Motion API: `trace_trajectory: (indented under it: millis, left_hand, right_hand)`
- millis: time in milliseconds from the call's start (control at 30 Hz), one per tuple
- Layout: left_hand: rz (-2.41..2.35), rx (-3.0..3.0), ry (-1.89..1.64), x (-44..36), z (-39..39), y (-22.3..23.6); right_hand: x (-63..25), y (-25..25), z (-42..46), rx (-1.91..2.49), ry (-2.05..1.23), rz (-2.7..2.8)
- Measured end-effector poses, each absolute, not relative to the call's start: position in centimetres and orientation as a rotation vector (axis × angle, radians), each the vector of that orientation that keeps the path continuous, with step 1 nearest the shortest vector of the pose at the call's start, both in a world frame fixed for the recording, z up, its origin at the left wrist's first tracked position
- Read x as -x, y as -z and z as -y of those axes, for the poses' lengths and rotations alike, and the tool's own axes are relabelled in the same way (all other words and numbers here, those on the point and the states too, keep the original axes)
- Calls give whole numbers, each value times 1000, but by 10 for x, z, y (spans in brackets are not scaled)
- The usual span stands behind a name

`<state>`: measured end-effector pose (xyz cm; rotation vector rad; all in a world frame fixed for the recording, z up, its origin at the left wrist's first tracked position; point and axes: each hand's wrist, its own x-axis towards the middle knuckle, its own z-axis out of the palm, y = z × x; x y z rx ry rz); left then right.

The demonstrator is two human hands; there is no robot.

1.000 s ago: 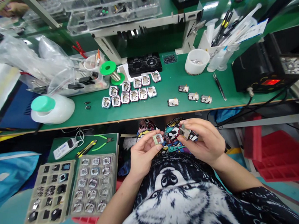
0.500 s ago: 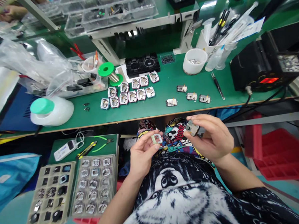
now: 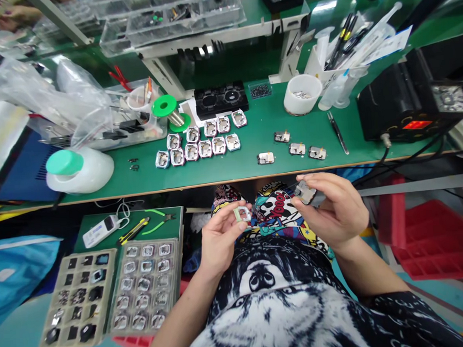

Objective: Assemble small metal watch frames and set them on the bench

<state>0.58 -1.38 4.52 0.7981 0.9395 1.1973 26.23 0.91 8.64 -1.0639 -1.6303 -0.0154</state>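
Pinched in my left hand point(image 3: 222, 236) is a small silvery watch-case frame point(image 3: 243, 213) with a pale green strip along one side. My right hand point(image 3: 332, 207) grips a dark, flat rectangular module point(image 3: 305, 192) by its edges, thumb below and fingers above. Both hands are held over my lap, just below the bench edge, with the two parts apart. On the green bench point(image 3: 139, 183) several similar watch-case frames point(image 3: 205, 149) stand in two rows. To their right lie several small flat modules point(image 3: 297, 149) with metallic faces.
Tweezers point(image 3: 337, 132) lie beside a black soldering station point(image 3: 402, 102) with a red display. A solder spool point(image 3: 170, 114), a white bottle point(image 3: 80, 171) and a white cup point(image 3: 302, 94) stand on the bench. Lower left are compartment trays point(image 3: 112, 288) and green-handled cutters point(image 3: 156, 222).
My right hand has shifted slightly right, away from the left, and the module in it has tilted. My left hand has stayed nearly still with the frame.
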Motion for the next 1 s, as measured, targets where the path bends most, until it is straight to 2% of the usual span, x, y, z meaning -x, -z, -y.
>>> trace_trajectory:
  millis: [533,700,1000]
  left_hand:
    - [-990,-701,-1181,0,8,-42]
    - [-943,-626,-1101,-3,8,-44]
    - [-911,-649,-1162,7,-1,-55]
  right_hand:
    - [-271,-81,-21,1190,67,1539]
    - [-267,-79,-45,1263,-70,1584]
    - [-263,-70,-84,1321,26,1760]
